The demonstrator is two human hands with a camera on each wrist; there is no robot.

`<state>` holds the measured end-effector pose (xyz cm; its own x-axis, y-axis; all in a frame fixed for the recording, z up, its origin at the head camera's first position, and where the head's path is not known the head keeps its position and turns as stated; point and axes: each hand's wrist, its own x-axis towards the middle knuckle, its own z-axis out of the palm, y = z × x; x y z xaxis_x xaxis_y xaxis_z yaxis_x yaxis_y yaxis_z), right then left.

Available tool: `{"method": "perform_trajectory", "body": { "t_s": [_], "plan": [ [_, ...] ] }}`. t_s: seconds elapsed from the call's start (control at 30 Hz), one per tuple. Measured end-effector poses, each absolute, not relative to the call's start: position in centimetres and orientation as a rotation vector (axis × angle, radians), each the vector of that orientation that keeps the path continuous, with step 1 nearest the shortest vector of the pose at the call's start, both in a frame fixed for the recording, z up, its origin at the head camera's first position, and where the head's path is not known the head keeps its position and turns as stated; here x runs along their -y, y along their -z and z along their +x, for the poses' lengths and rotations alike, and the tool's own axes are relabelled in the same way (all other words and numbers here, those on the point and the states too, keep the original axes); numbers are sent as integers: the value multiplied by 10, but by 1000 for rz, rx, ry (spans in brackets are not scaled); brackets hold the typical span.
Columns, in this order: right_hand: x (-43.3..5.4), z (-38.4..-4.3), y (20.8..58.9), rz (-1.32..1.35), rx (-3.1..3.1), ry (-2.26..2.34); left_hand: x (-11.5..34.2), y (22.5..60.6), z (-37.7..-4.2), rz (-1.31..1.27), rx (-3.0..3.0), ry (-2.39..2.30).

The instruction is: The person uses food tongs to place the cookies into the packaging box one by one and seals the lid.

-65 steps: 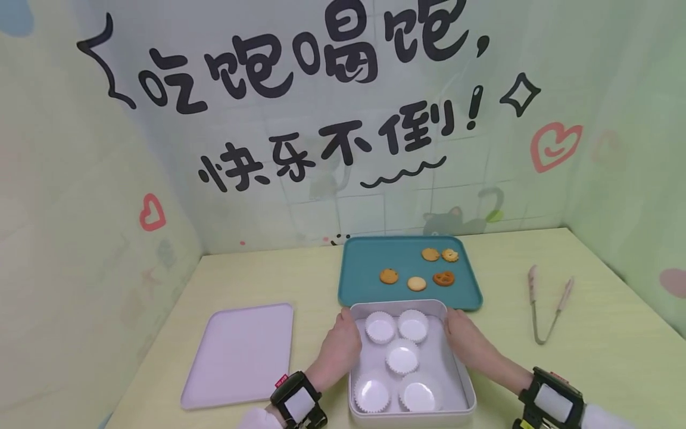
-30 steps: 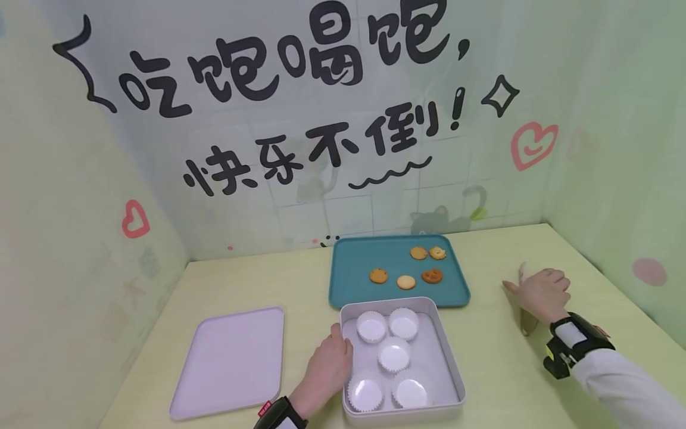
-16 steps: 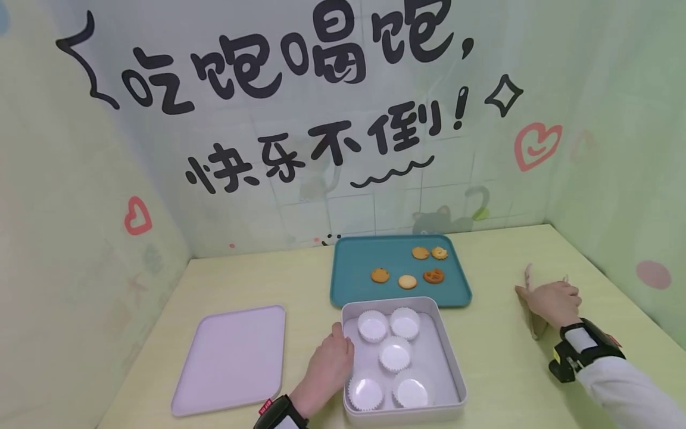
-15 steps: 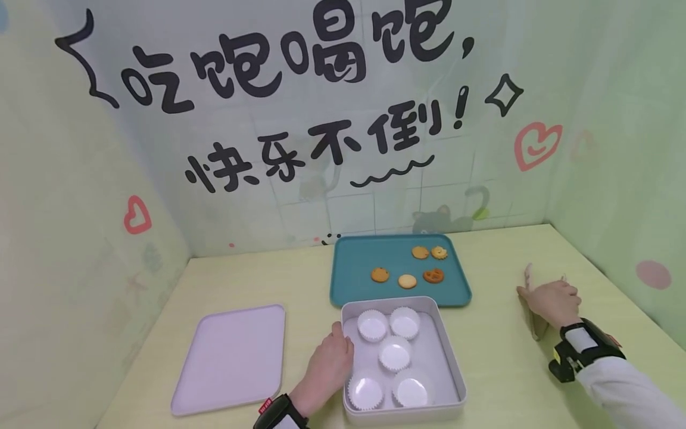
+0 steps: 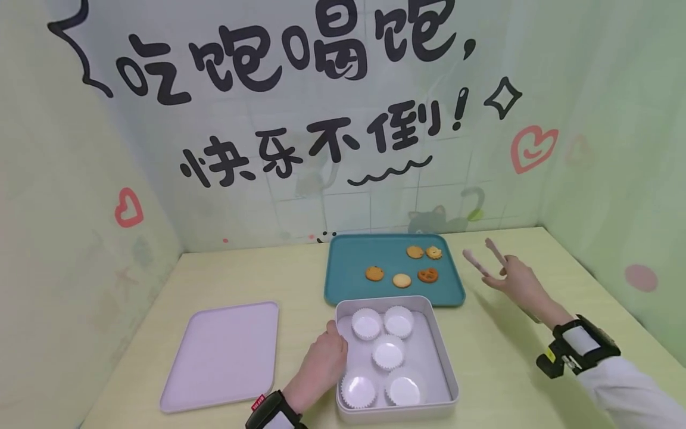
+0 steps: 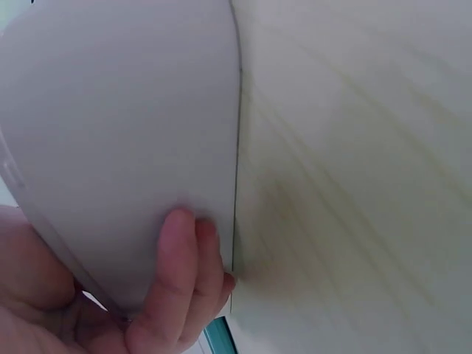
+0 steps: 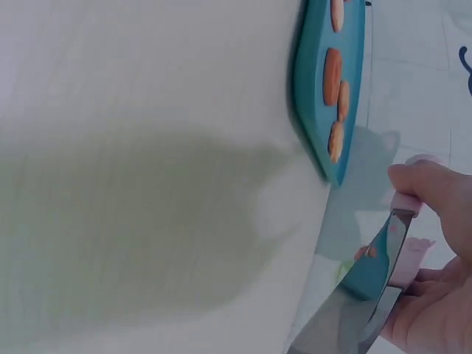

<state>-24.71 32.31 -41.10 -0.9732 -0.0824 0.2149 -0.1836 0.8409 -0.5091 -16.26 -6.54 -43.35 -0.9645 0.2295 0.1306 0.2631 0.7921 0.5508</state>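
My right hand (image 5: 521, 287) holds metal tongs with pink ends (image 5: 476, 262) above the table, to the right of the teal tray. The two pink ends stand apart, pointing toward the back; in the right wrist view the metal bend of the tongs (image 7: 339, 321) shows below the hand (image 7: 442, 280). With my left hand (image 5: 323, 360) I grip the left wall of a pale lilac box (image 5: 399, 413). In the left wrist view, fingers (image 6: 177, 273) lie on its outer wall and the thumb is at the rim. Several white fluted cups (image 5: 388, 353) stand inside the box.
Behind the box lies the teal tray (image 5: 345, 253) with several cookies, among them a pretzel-shaped one (image 5: 427, 274). A flat lilac tray (image 5: 222, 357) lies at the left. A printed curtain-like wall (image 5: 300, 214) borders the table's back.
My right hand has left the box, reached right and picked the tongs up off the table, then swung them left toward the teal tray. The left hand stays on the box.
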Motion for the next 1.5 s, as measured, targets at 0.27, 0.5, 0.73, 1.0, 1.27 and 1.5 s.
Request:
{"method": "perform_trajectory", "body": {
  "t_s": [0.27, 0.5, 0.73, 1.0, 1.27, 1.5],
  "plan": [
    [-287, -251, 405, 468, 2879, -653, 66, 432, -160, -403, 2924, 894],
    [-269, -254, 410, 379, 3029, -492, 65, 432, -160, -393, 2918, 843],
    [-258, -258, 411, 398, 3042, -243, 64, 433, -161, -393, 2916, 808],
    [-256, -260, 412, 470, 3045, -115, 65, 435, -161, -386, 2902, 774],
    [-261, -258, 416, 667, 2968, -88, 65, 433, -160, -378, 2908, 786],
    [-263, -259, 416, 726, 2944, -123, 64, 433, -160, -370, 2919, 778]
  ]
}}
